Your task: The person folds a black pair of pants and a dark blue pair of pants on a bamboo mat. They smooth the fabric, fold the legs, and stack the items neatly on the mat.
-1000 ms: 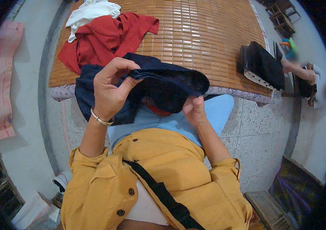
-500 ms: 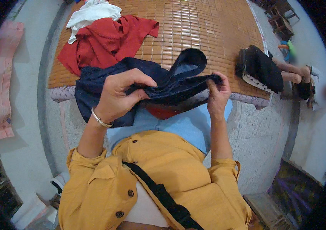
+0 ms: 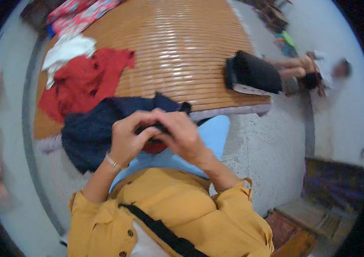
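Fingers of my left hand and right hand pinch the navy garment, hiding its gripped edge.

Your left hand and right hand meet, both pinching the navy garment. At eleven o'clock lies a red garment on the bamboo mat.

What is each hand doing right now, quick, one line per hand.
Left hand: closed, gripping the navy garment.
Right hand: closed, gripping the same navy garment.
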The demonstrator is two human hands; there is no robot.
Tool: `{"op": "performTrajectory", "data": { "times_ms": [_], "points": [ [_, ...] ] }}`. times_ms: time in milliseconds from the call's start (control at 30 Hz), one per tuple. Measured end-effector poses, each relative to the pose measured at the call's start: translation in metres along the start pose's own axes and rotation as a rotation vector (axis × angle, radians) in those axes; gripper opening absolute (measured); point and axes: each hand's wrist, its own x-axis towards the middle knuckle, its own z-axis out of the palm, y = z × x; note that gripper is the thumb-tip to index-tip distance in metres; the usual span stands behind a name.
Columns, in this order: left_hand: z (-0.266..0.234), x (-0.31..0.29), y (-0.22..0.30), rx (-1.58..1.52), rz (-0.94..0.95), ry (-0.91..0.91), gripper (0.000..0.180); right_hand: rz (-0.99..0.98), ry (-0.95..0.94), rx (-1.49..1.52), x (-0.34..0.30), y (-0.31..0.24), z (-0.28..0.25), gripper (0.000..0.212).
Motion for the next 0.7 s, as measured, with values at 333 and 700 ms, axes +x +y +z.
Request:
{"op": "performTrajectory", "data": {
  "times_ms": [333,700],
  "points": [
    [-0.057,-0.014,-0.047,0.397,0.199,0.112,0.019,0.294,0.224,-0.14,-0.023,0.024,-0.068,0.019],
    [-0.181,-0.057,-0.119,0.849,-0.067,-0.164,0.039,0.23,0.784,-0.183,-0.004,0.039,-0.099,0.014]
  ]
}}
